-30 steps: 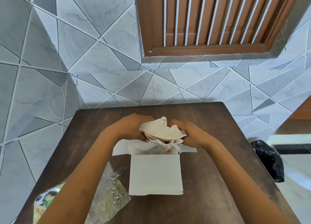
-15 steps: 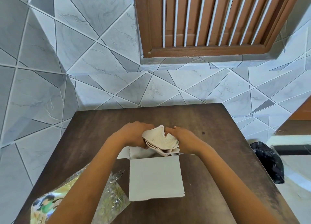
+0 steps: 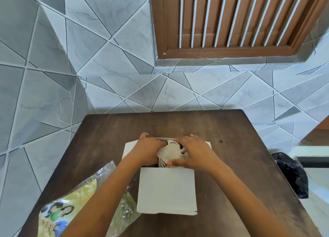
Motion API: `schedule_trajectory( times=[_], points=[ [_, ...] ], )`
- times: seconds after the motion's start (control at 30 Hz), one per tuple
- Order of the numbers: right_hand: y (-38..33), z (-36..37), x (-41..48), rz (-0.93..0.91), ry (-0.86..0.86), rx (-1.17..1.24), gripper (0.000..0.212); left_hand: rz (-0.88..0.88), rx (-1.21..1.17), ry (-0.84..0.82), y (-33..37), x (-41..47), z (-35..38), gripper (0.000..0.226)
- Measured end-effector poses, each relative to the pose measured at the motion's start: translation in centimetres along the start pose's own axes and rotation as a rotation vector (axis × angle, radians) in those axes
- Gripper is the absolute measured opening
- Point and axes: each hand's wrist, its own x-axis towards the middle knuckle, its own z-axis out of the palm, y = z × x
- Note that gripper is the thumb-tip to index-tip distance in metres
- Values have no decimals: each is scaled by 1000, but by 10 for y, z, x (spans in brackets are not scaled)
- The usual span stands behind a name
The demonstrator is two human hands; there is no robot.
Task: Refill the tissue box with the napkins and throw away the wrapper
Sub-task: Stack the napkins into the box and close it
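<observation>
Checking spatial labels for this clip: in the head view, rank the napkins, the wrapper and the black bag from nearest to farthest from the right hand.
1. napkins: under the right hand, in the open box.
2. black bag: off the table's right edge, on the floor.
3. wrapper: near-left table corner, beyond the left forearm.

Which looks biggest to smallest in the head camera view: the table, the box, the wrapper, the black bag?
1. Table
2. Box and wrapper: look alike, and an arm partly hides the wrapper
3. Black bag

No readable text, brand or number anywhere — the wrapper, near left, carries only a printed picture — no legible lettering.
</observation>
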Motion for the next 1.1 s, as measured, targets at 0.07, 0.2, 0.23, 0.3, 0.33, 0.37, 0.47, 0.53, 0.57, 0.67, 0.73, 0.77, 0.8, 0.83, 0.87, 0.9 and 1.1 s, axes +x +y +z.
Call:
schedule_trajectory(
  times=[0.07, 0.2, 0.23, 0.3, 0.33, 0.37, 0.47, 0.53, 0.57, 0.67, 0.73, 0.77, 0.8, 0.83, 0.87, 0.9, 1.1],
  points=[
    [-8, 8, 8, -1, 58, -164, 70, 21, 38, 7, -3, -1, -5, 28],
    [-19, 15, 22, 18, 32, -258, 66, -8, -56, 1, -11, -2, -3, 30],
    [-22, 15, 24, 21, 2, -270, 67, -15, -64, -2, -12, -2, -1, 30],
    [-25, 15, 27, 41, -66, -277, 71, -21, -81, 2, -11, -3, 1, 31],
    [-26, 15, 28, 40, -95, -288, 72, -22, -94, 5, -11, -3, 2, 31],
    [-27, 14, 28, 31, -119, -307, 72, -20, -107, 10, -11, -4, 2, 30],
    [-22, 10, 30, -10, -158, -326, 66, -10, -124, 28, -15, -5, 4, 29],
    [-15, 8, 29, -41, -172, -281, 60, -2, -114, 33, -15, -7, 4, 29],
    [-11, 6, 28, -57, -168, -257, 57, 2, -99, 32, -14, -8, 4, 30],
    [-3, 4, 22, -91, -133, -188, 57, 1, -72, 18, -11, -10, 2, 32],
    [-3, 4, 18, -99, -151, -170, 61, 1, -32, -8, -10, -12, 2, 33],
    [-4, 4, 15, -102, -177, -173, 64, 0, -10, -29, -10, -14, 3, 35],
    [-5, 5, 13, -102, -200, -186, 67, -2, 11, -51, -10, -17, 3, 38],
    [-7, 6, 12, -100, -214, -214, 69, -5, 35, -72, -10, -18, 4, 43],
    [-9, 6, 12, -96, -230, -258, 70, -3, 56, -88, -9, -20, 4, 46],
    [-10, 7, 12, -96, -242, -312, 69, 1, 67, -91, -8, -21, 4, 46],
    [-3, 7, 17, -134, -234, -307, 63, -4, 0, -39, -14, -23, 5, 31]
  ],
)
